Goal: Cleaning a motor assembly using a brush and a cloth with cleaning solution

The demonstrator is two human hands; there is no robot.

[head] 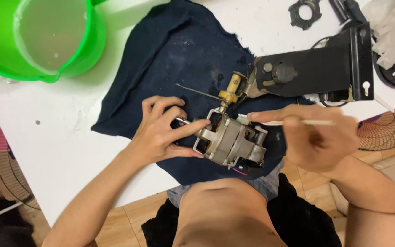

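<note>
A small grey metal fan motor (231,141) with a brass gear piece (232,88) lies on a dark blue cloth (179,55) at the near edge of a white table (60,132). My left hand (161,132) grips the motor's left end, fingers around its steel shaft and frame. My right hand (314,135) holds a thin pale stick (298,122) level, its tip touching the top of the motor. A thin wire rod (197,91) lies on the cloth just behind the motor.
A green plastic bucket (92,41) with cloudy water stands at the far left. A black metal bracket (316,71) lies behind the motor, with black plastic parts (305,12) and a white rag (394,27) at the far right. Fan grilles (385,130) rest on the floor.
</note>
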